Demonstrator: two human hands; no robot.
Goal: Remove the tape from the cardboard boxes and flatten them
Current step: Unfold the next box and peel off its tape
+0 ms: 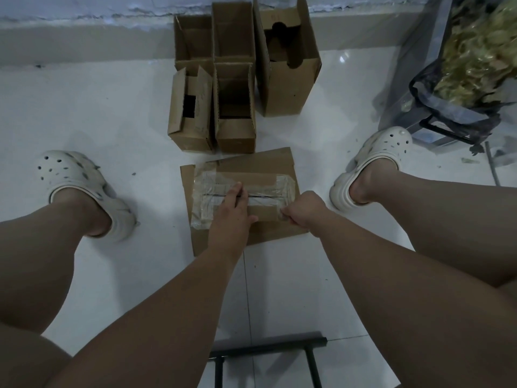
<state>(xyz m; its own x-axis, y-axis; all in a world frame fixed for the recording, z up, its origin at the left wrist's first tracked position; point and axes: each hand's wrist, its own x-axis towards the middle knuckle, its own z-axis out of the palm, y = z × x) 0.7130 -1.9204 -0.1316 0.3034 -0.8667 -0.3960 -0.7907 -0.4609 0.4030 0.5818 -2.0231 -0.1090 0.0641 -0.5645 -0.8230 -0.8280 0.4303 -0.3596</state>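
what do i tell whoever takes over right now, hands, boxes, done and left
Left hand: fingers straight, pressing down on the taped box on the floor between the feet.
Right hand: pinches the tape at the box's right edge.
Done: little that shows; the tape is mostly still stuck on.
Left: peel the tape, flatten this box, then the five open boxes standing behind it.

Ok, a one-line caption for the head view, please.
Left hand presses on the taped cardboard box while the right hand pinches its clear tape at the right edge.
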